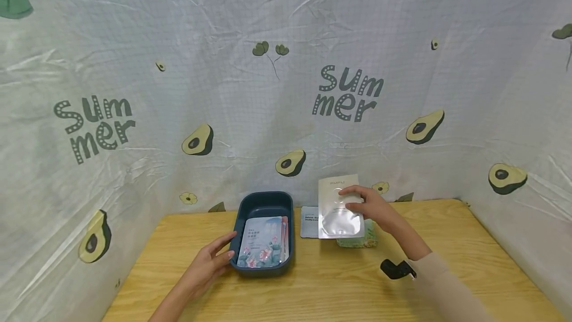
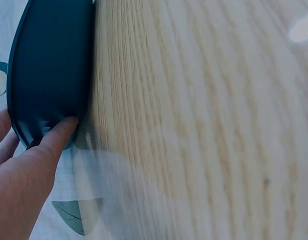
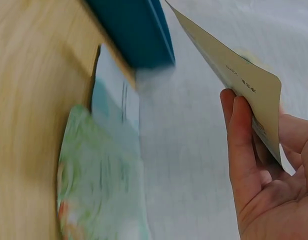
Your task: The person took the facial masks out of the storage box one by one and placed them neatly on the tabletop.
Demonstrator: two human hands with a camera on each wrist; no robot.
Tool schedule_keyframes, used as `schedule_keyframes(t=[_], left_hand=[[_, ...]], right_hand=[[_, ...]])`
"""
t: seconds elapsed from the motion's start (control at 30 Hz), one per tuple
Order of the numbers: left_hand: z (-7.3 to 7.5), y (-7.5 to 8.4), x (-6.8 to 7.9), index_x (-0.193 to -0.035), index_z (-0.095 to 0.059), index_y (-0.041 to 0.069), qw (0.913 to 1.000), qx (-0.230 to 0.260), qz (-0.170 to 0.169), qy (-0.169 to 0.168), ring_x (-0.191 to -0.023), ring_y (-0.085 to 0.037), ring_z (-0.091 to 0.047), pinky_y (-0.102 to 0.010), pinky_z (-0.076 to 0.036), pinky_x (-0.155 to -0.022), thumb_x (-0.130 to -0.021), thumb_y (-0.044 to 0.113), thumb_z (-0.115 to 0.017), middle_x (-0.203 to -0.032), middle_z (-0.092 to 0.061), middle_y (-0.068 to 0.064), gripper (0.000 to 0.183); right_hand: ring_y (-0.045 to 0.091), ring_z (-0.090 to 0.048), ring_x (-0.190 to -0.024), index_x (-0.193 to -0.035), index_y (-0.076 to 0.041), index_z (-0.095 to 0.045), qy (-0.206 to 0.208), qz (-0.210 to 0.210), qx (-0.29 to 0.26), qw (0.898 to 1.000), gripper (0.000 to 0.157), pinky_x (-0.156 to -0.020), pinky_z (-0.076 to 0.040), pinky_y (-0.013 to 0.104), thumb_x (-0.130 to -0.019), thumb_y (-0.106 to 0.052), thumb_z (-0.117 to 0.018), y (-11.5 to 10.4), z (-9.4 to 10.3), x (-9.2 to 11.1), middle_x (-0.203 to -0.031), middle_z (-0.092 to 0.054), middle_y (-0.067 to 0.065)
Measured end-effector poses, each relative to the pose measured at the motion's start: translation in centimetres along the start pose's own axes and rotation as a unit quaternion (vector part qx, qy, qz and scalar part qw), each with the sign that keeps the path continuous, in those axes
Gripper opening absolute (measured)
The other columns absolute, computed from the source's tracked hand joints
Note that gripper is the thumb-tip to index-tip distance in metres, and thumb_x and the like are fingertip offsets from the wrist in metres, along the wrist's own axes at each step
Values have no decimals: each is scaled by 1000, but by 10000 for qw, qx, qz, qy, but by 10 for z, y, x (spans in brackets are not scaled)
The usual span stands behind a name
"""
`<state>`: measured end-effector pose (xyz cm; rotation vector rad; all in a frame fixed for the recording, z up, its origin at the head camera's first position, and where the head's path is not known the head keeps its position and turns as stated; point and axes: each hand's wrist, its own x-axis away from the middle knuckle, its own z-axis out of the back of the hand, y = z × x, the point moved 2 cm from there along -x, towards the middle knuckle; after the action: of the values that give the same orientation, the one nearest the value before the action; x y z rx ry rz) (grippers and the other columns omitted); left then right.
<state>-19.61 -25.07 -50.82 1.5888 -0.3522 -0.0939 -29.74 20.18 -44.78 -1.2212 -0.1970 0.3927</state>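
My right hand (image 1: 368, 205) holds a silver and cream sheet mask packet (image 1: 335, 227), raised above the table's back. Its fingers lie on one face and the thumb on the other, as the right wrist view shows. My left hand (image 1: 207, 265) grips the near left edge of a dark blue plastic bin (image 1: 263, 271); in the left wrist view one digit presses the bin's outer wall (image 2: 54, 60). Inside the bin lie a light blue packet with pink flowers (image 1: 261, 242) and a pink-edged packet (image 1: 285, 235) beside it.
A pale blue packet (image 1: 309, 215) and a green packet (image 3: 101, 185) lie on the wooden table (image 1: 321, 287), partly behind the held packet in the head view. A white curtain with avocado prints (image 1: 250, 113) rises behind the table and along both sides.
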Motion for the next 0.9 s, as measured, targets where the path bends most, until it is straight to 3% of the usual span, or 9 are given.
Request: schedule_keyframes(t=[0.23, 0.53, 0.73, 0.9], left_hand=[[-1, 0, 0, -161, -22, 1, 10000, 6, 33, 19, -136, -40, -44, -46, -50, -105, -106, 9, -54, -166, -8, -27, 63], [-2, -4, 0, -160, -25, 1, 9999, 80, 98, 55, -137, -41, -43, -48, -49, -106, -105, 10, -57, -166, -9, -27, 65], [-2, -3, 0, -160, -27, 2, 9997, 26, 165, 168, -137, -41, -43, -46, -49, -106, -105, 7, -55, -166, -10, -26, 62], [-1, -1, -1, -160, -25, 1, 9999, -57, 91, 115, -136, -39, -44, -44, -50, -105, -106, 8, -54, -166, -10, -26, 62]], right_hand=[[17, -59, -73, -127, 3, -60, 290, -139, -106, 9994, 32, -62, -57, 31, -98, -10, -67, 13, 21, 18, -128, -51, 23], [18, -56, -71, -114, 4, -54, 370, -339, -27, 9987, 24, -58, -55, 31, -98, -9, -66, 23, 35, 30, -109, -49, 15], [18, -59, -76, -123, 6, -55, 422, -272, -27, 9987, 33, -61, -57, 32, -97, -10, -67, 29, 50, 35, -123, -48, 21], [20, -58, -89, -133, 3, -58, 455, -142, 170, 9987, 42, -67, -57, 32, -97, -14, -69, 34, 60, 40, -136, -46, 23]])
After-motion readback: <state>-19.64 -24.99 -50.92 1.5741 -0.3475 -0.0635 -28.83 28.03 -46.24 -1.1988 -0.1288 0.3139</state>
